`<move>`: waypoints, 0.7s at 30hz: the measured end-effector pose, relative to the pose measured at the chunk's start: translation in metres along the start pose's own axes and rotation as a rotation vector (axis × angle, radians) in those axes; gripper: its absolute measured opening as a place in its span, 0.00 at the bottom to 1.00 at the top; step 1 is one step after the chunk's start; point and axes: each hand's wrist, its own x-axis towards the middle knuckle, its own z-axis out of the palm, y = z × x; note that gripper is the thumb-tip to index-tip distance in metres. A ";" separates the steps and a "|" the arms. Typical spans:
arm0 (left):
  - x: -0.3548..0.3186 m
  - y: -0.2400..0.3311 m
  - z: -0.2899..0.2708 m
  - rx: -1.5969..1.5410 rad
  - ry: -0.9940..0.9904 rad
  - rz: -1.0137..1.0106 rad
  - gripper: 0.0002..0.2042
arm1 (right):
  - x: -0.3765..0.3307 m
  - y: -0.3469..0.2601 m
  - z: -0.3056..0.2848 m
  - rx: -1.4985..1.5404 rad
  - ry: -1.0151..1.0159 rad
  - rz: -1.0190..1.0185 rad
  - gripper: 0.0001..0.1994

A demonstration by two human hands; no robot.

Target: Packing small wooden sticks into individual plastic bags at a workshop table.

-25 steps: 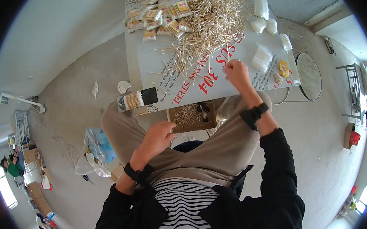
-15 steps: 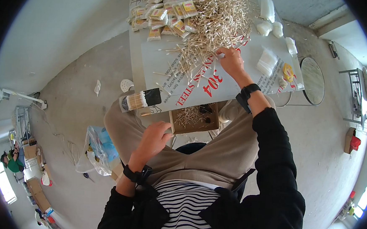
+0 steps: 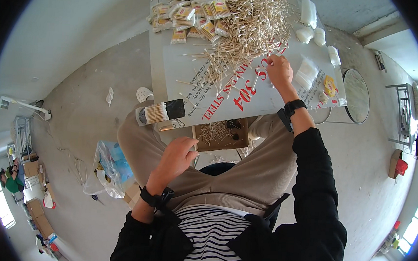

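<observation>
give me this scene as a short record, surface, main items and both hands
surface: grey flat table with red and black print
main pile: loose white-tipped wooden cotton swabs, spread toward the near edge
left of pile: small clear-and-yellow plastic packets, heaped
below near edge: open brown cardboard box, loose swabs inside
bare right hand: over the table, beside the pile; grip unclear
bare left hand: above the lap, thumb and forefinger apart, nothing visibly held

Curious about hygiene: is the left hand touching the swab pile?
No: the left hand is over the lap, apart from the swab pile.
</observation>
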 end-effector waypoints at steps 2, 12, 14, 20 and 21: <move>-0.001 -0.001 0.000 0.007 0.017 -0.002 0.16 | 0.001 -0.004 -0.001 -0.093 -0.085 -0.099 0.06; -0.004 0.002 -0.002 0.016 0.017 -0.004 0.16 | 0.012 0.010 0.003 -0.109 -0.197 -0.139 0.08; -0.004 0.005 -0.005 0.022 0.021 -0.021 0.16 | 0.013 0.013 0.001 -0.017 -0.176 -0.118 0.08; 0.001 0.008 -0.004 0.021 0.016 0.013 0.16 | 0.015 0.035 0.000 0.271 -0.055 -0.179 0.06; 0.002 0.009 -0.002 0.022 0.014 0.018 0.16 | 0.018 0.038 0.002 0.271 -0.051 -0.176 0.06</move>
